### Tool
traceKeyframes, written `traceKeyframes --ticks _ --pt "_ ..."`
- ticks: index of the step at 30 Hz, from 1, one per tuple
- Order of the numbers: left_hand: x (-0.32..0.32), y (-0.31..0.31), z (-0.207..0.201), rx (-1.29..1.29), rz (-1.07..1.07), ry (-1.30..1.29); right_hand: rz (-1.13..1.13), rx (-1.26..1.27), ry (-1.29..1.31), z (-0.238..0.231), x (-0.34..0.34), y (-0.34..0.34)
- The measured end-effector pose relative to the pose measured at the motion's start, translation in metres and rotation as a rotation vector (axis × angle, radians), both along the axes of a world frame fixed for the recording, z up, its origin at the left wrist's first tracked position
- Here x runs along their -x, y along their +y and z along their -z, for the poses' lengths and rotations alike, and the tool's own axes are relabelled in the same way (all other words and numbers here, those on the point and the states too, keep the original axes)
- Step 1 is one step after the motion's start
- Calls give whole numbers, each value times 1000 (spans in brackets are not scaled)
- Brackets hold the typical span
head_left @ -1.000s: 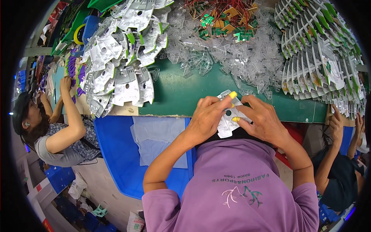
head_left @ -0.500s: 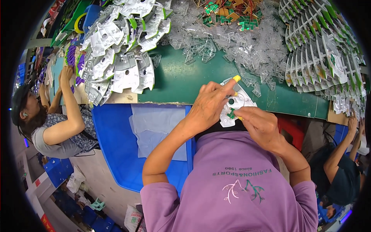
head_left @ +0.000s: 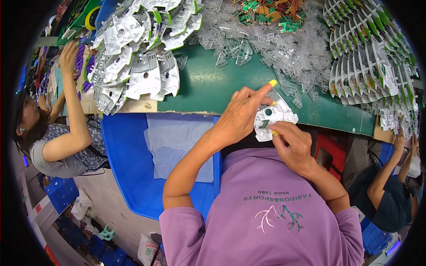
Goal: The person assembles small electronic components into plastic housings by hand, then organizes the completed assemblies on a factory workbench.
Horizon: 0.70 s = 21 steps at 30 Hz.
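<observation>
A white plastic shell (head_left: 278, 114) with a round hole is tilted over the table's near edge, in front of my body. My left hand (head_left: 237, 116) grips it from the left; yellow covers show on two fingertips. Near the shell's lower end lies a small green circuit board (head_left: 263, 124), against its inner face. My right hand (head_left: 293, 145) is closed at the shell's lower right edge, a fingertip beside the board and a yellow-covered one just below. Its other fingers are curled in. Part of the shell is hidden behind my fingers.
White-and-green shells (head_left: 144, 75) are heaped at the left. Clear plastic pieces (head_left: 293, 53) and wired circuit boards (head_left: 284, 13) lie at the back, stacked shells (head_left: 364, 66) at the right. Below the green table (head_left: 208, 88) stands a blue bin (head_left: 128, 177). Co-workers (head_left: 66, 142) sit on both sides.
The circuit board, earlier between my right fingertips, now sits flatter against the shell. My right fingers have shifted to its right side. The left co-worker's hand has moved up.
</observation>
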State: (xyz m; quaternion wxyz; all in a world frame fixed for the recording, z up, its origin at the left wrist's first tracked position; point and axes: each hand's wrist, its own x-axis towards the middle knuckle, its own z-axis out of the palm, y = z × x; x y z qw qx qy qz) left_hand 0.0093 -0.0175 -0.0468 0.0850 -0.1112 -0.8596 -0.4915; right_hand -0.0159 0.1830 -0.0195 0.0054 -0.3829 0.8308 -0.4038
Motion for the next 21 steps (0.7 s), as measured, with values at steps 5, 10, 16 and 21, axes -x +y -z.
traceKeyframes --ticks 5,10,16,21 --pt "-3 -5 4 -3 -11 16 -12 56 -74 -7 1 0" --pt "7 4 -5 13 2 -2 237 12 -44 -9 17 38" --pt "-11 -6 0 77 -69 -83 223 79 -314 25 11 18" --pt "3 11 -31 56 -164 82 350 179 -238 19 12 74"
